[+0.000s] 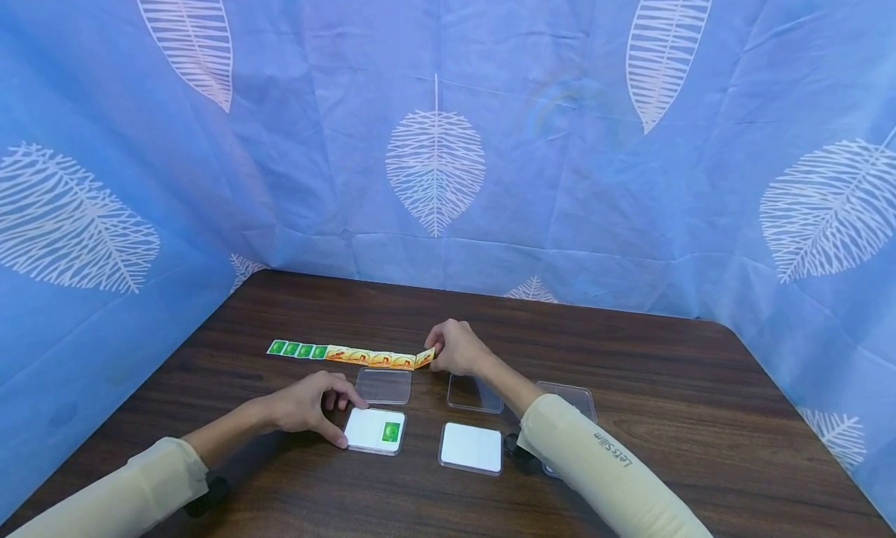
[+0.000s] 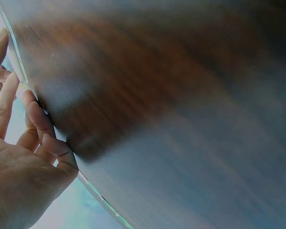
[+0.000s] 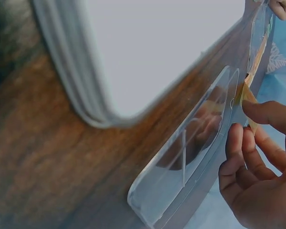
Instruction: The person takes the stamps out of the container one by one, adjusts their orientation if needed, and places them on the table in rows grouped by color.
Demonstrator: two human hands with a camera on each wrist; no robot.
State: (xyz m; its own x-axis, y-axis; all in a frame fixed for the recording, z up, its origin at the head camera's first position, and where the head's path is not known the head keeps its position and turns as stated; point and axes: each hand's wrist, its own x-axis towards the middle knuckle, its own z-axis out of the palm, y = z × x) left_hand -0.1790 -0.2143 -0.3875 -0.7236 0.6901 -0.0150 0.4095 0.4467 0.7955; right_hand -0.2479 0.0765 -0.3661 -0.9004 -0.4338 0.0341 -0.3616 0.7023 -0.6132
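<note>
In the head view my left hand [image 1: 308, 404] holds a clear plastic case [image 1: 364, 449] with a white insert, thumb at its near left corner and index finger at its far edge. A green stamp [image 1: 390, 431] lies on the white, toward the right. My right hand [image 1: 458, 349] pinches the right-end orange stamp [image 1: 424, 358], which is tilted up from a row of stamps [image 1: 350, 355], green at the left and orange at the right. In the right wrist view, thumb and fingertips meet on that orange piece [image 3: 248, 102].
A second white-filled case [image 1: 472, 447] lies right of the first. Clear lids [image 1: 383, 386] lie behind the cases, one [image 1: 476, 393] just below my right hand. Another clear lid [image 1: 568, 398] is partly behind my right sleeve. A leaf-patterned blue cloth [image 1: 336, 172] hangs behind the wooden table [image 1: 630, 359].
</note>
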